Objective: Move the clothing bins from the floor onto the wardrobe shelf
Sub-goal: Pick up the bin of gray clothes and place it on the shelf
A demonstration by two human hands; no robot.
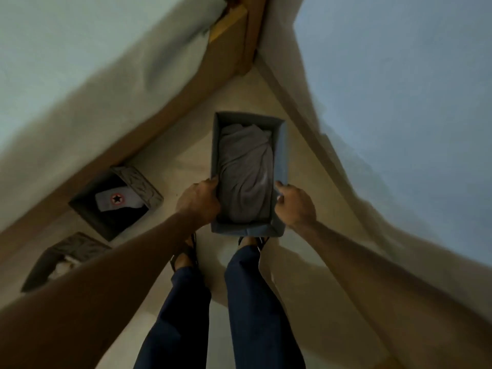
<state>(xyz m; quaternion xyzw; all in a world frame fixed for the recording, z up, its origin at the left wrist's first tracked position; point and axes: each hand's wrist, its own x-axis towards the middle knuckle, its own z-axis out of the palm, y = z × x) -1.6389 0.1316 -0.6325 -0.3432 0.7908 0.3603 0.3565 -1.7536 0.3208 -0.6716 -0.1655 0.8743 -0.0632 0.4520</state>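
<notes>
A grey fabric bin (pixel 281 153) with a folded grey garment (pixel 246 171) inside is in front of my feet, over the floor. My left hand (pixel 198 202) grips its left wall near the front corner. My right hand (pixel 295 203) grips its right wall opposite. I cannot tell whether the bin rests on the floor or hangs just above it. A dark patterned bin (pixel 138 182) holding a white cloth with a red star badge sits on the floor to the left. Another dark patterned bin (pixel 72 247) lies nearer the lower left, partly hidden by my left forearm.
A white wall with a brown skirting board (pixel 149 134) runs along the left. A pale blue surface with a brown base edge (pixel 300 113) rises on the right. They meet at a wooden corner post (pixel 239 43). My legs and sandalled feet stand on the beige floor (pixel 186 155).
</notes>
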